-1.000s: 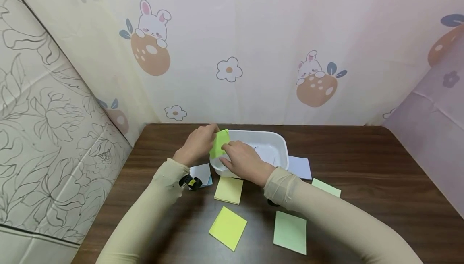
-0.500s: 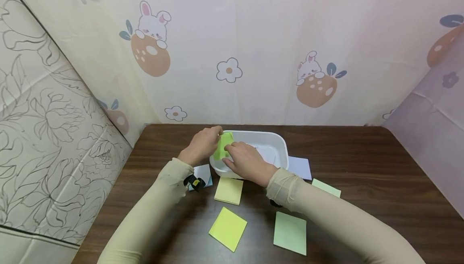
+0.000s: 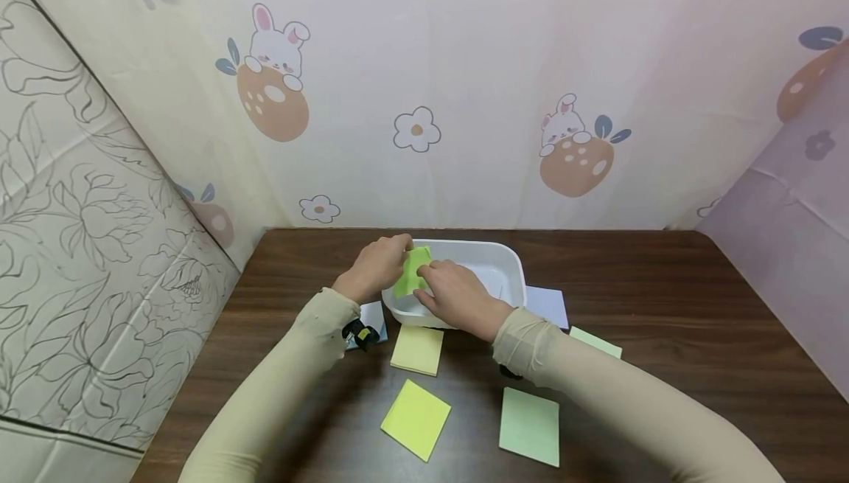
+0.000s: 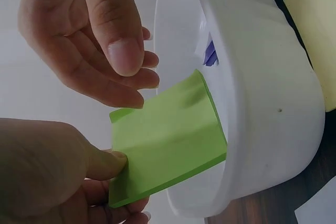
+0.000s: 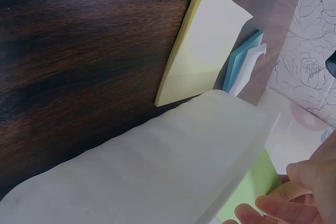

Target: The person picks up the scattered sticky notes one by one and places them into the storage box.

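Note:
A bright green sticky note pad (image 4: 168,137) is pinched along one edge by my left hand (image 3: 378,268), thumb on its face and fingers underneath. The pad hangs tilted over the left end of a white plastic tub (image 3: 491,248). My right hand (image 3: 460,295) hovers over the tub with its fingers loosely bent. In the left wrist view its fingertips (image 4: 131,98) come right to the pad's edge, thumb apart and nothing gripped. Part of the green pad (image 5: 252,190) shows behind the tub's wall in the right wrist view. Something small and purple (image 4: 211,54) lies inside the tub.
Around the tub on the dark wooden table (image 3: 623,284) lie a pale yellow pad (image 3: 417,350), a brighter yellow pad (image 3: 416,420), a light green pad (image 3: 529,426), another pale green one (image 3: 595,341), a lavender pad (image 3: 547,307) and blue-and-white pads (image 5: 245,66). A patterned curtain stands behind.
My left hand has moved a little to the right and down with the green sticky note pad, further over the tub. The right hand has shifted slightly right.

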The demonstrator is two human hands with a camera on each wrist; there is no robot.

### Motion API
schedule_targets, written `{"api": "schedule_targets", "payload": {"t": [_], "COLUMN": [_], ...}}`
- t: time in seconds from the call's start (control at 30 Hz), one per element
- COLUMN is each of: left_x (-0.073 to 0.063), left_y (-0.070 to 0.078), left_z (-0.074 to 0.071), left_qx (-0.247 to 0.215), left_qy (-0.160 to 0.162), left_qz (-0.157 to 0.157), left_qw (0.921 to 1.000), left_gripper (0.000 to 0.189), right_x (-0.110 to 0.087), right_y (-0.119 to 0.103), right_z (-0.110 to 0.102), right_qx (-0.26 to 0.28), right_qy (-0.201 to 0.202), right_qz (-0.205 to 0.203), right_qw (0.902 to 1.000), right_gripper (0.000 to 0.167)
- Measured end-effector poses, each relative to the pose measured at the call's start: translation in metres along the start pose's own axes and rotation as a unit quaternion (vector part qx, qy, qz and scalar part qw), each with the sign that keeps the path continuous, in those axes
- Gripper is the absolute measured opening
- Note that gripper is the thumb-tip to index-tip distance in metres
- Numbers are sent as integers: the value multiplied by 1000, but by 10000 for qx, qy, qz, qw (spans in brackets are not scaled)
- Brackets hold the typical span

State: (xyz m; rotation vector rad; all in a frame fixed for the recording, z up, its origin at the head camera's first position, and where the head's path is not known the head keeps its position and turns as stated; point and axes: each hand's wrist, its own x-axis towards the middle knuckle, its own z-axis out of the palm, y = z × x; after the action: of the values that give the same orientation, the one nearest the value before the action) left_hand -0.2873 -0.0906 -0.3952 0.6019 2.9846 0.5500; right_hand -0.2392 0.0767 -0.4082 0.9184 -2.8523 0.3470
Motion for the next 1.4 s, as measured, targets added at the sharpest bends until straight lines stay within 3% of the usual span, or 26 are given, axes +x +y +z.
{"api": "schedule_targets", "payload": {"t": [0.67,1.4], "left_x": [8,18], "left_y": [7,10], "left_z": [11,28], "left_qx": [82,240], "left_qy": [-378,-643], "left_qz": [-130,69], "left_qw": [9992,9976], "left_gripper": [23,23], "right_x": [-5,-10], "right_y": [11,18], "right_z": [4,5], "right_qx": [-9,-26], "right_qy": [-105,-93], "right_qz": [192,136], "right_qw": [9998,9999], "right_gripper": [32,24]}}
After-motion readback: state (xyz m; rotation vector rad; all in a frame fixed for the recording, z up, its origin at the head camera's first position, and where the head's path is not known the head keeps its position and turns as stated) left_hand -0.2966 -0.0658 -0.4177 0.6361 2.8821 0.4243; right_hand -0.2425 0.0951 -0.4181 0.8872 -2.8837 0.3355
